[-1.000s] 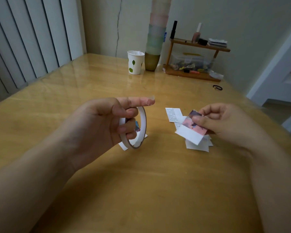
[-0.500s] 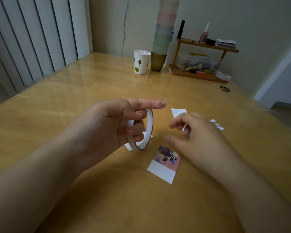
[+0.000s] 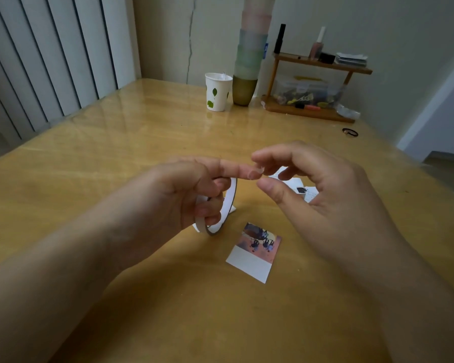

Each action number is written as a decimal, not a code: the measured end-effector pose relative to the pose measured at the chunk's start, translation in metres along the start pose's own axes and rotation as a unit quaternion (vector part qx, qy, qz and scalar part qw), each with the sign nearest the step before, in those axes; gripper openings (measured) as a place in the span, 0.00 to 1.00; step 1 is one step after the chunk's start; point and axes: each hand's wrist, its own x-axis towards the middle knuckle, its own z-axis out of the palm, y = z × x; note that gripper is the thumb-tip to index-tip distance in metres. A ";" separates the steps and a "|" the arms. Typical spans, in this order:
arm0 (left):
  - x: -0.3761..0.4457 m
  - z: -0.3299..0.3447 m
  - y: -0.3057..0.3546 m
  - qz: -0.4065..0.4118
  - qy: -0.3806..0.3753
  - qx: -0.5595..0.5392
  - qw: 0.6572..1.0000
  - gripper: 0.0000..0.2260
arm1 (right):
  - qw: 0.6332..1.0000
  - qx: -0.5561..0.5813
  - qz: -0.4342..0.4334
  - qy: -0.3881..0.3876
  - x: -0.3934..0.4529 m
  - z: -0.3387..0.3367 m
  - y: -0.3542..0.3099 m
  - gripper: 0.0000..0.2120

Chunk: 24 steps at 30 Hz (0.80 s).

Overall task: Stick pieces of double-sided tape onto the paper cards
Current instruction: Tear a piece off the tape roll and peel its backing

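Observation:
My left hand (image 3: 184,195) grips a thin white roll of double-sided tape (image 3: 227,205) upright above the table. Its index finger points right, with a small piece of tape (image 3: 260,171) stuck on the tip. My right hand (image 3: 312,189) hovers just right of that fingertip, its index finger above the piece and its thumb below, a small gap between them. A paper card (image 3: 254,251) with a picture and a white lower half lies flat on the table in front of both hands. More white cards (image 3: 303,190) are partly hidden behind my right hand.
At the back of the wooden table (image 3: 116,142) stand a paper cup (image 3: 218,91), a tall stack of cups (image 3: 248,74) and a small wooden shelf (image 3: 312,111) with clutter. A black hair tie (image 3: 350,132) lies at the far right. A white scrap (image 3: 232,208) lies under the roll.
My right hand laid the picture card on the table, then rose to my left index fingertip. My left hand kept holding the roll.

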 end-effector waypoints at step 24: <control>-0.014 0.014 0.016 -0.004 0.070 0.201 0.977 0.14 | 0.953 0.240 0.123 -0.141 0.001 -0.002 0.011 0.09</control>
